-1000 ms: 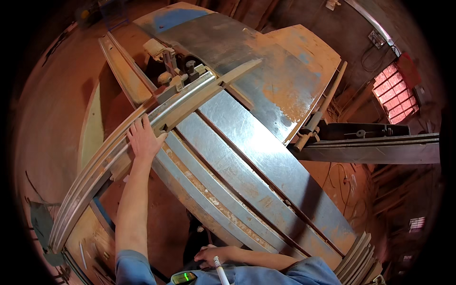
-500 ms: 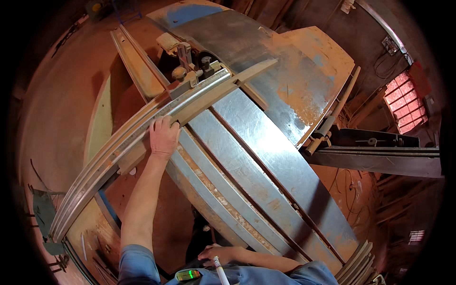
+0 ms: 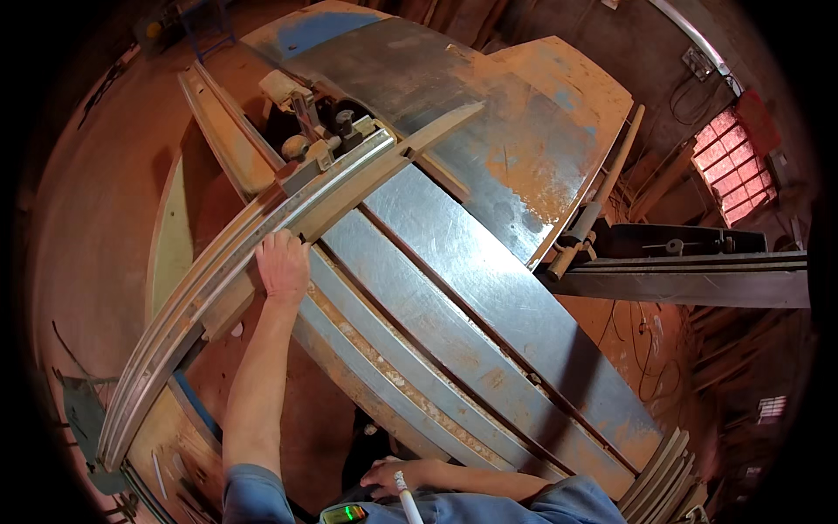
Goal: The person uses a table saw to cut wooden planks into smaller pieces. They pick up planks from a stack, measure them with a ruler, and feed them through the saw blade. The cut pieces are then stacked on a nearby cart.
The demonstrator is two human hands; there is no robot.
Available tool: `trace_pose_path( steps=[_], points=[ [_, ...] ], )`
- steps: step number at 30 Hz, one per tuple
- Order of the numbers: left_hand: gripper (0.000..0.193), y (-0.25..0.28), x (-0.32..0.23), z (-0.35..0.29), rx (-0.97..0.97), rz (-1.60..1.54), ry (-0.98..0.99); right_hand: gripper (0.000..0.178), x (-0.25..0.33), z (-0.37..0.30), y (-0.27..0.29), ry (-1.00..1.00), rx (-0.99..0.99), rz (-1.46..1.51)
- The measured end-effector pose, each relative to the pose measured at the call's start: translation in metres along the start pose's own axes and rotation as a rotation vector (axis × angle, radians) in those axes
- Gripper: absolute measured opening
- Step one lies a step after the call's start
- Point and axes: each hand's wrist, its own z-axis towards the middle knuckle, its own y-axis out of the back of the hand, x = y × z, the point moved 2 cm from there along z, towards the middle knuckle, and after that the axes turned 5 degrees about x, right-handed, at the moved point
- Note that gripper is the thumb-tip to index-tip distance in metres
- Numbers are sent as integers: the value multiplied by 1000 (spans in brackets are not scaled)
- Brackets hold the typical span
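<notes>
A long wooden strip [image 3: 349, 199] lies along a metal fence [image 3: 202, 293] that crosses the ribbed metal table of a saw [image 3: 489, 253]. My left hand [image 3: 284, 266] is closed over the strip and the fence edge, its fingers curled over the far side and partly hidden. The strip has a notch near its far right end, and its near left end sticks out past my wrist. Close to my waist, my right hand [image 3: 384, 476] rests with loosely spread fingers and nothing visible in it.
A clamp-like stop assembly [image 3: 310, 144] stands at the fence's far end. Curved wooden pieces [image 3: 659, 476] are stacked at the table's near right corner. A metal rail [image 3: 681, 284] extends right. A cigarette [image 3: 407, 499] juts in at the lower edge.
The whole view has shifted slightly, so the scene sits a little further left. My left hand keeps its hold on the wooden strip, and my right hand stays by my waist.
</notes>
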Motion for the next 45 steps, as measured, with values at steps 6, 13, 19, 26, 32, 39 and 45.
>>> trace_pose_path(
  steps=[6,13,19,26,32,39,45],
  points=[
    [19,-4,0,0,11,12,13,53,4,0,3,19,4,-13],
    [19,-4,-5,7,103,17,68,49,-28,15,-23,121,-79,18],
    [101,32,-1,24,205,98,224,52,-5,3,0,12,12,56],
    [97,35,-4,33,404,9,414,52,-9,4,1,26,11,38],
    [96,37,-6,33,407,24,412,45,-7,3,4,50,-5,34],
    [96,37,-7,32,393,37,413,42,-3,0,14,94,18,55],
    [94,34,-6,28,352,88,392,42,-10,0,8,109,2,49]
  ],
)
